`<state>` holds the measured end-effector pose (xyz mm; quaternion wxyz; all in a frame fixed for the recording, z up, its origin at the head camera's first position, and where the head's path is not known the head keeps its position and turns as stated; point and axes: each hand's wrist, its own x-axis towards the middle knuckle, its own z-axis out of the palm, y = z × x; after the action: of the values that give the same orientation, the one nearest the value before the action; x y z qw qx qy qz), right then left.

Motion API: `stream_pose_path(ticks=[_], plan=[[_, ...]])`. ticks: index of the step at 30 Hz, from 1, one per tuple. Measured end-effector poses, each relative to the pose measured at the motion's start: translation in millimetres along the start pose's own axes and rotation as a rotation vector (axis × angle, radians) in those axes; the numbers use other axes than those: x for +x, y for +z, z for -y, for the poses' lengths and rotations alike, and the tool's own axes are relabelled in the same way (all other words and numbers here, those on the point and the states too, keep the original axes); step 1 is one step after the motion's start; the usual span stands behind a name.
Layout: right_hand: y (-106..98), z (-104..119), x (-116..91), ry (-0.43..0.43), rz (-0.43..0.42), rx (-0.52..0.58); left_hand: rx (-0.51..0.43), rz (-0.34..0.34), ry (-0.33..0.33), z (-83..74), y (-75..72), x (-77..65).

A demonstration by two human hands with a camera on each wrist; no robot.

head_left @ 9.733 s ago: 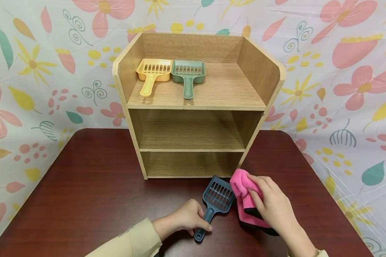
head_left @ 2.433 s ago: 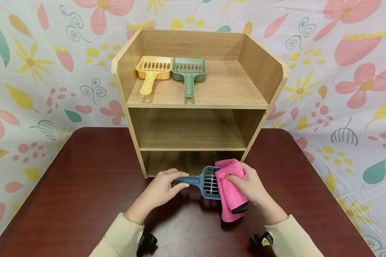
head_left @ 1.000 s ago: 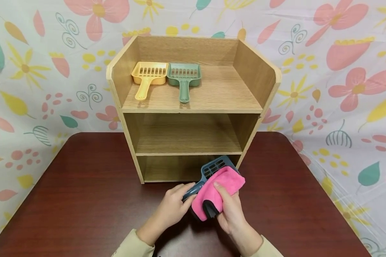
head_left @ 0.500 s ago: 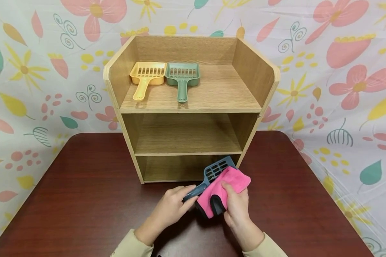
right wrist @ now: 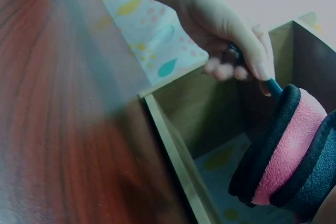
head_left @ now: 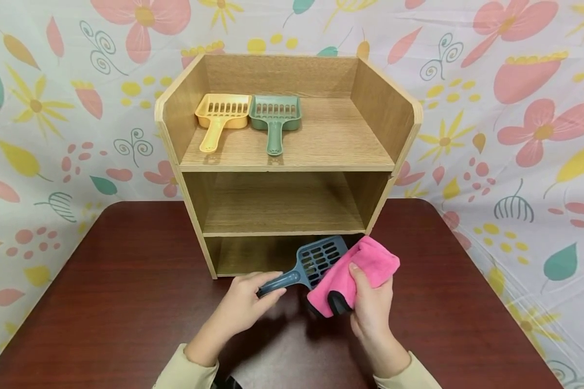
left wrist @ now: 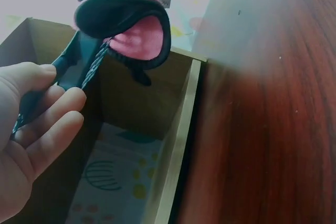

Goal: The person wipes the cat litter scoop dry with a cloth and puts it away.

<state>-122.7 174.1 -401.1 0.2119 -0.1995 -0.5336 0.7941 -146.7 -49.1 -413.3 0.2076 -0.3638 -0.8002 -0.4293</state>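
My left hand [head_left: 243,302] pinches the handle of a blue slotted litter scoop [head_left: 321,254] and holds it above the table before the shelf. In the left wrist view the thumb and fingers of that hand [left wrist: 31,108] are on the dark handle [left wrist: 81,59]. My right hand [head_left: 372,313] grips a folded pink cloth [head_left: 355,275] with black edging. The cloth lies against the right side of the scoop's head and hides its lower right edge. Close up in the right wrist view, the cloth [right wrist: 294,150] shows its pink and dark sides.
A wooden shelf unit [head_left: 282,167] stands at the back of the dark red table [head_left: 126,302]. On its top lie a yellow scoop [head_left: 224,113] and a green scoop [head_left: 275,121], side by side at the left. A patterned curtain [head_left: 491,151] hangs behind.
Earlier the scoop was low at the table's front with the cloth beside it; both are now raised nearer the shelf. Since half a second ago, scoop and left hand moved left, cloth right, exposing more slots.
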Motion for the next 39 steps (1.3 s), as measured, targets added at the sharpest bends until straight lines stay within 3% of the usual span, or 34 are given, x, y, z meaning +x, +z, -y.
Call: stream_pose_path(ticks=[5, 20, 26, 32, 39], plan=[[5.2, -5.7, -6.0, 0.055, 0.083, 0.018, 0.002, -0.032, 0.020, -1.5, 7.0, -0.3], [11.9, -18.7, -19.0, 0.292, 0.196, 0.131, 0.039, -0.094, 0.089, -6.4, 31.8, -4.4], [11.2, -20.5, -27.0, 0.367, 0.237, 0.177, 0.044, -0.079, 0.089, -8.7, 35.6, -6.7], [8.0, -21.5, -26.1, 0.351, 0.203, 0.212, 0.030, -0.044, 0.089, -9.6, 34.2, -7.5], [4.5, -18.3, -17.1, 0.283, 0.112, 0.193, 0.058, 0.036, 0.058, -8.6, 18.7, -4.9]])
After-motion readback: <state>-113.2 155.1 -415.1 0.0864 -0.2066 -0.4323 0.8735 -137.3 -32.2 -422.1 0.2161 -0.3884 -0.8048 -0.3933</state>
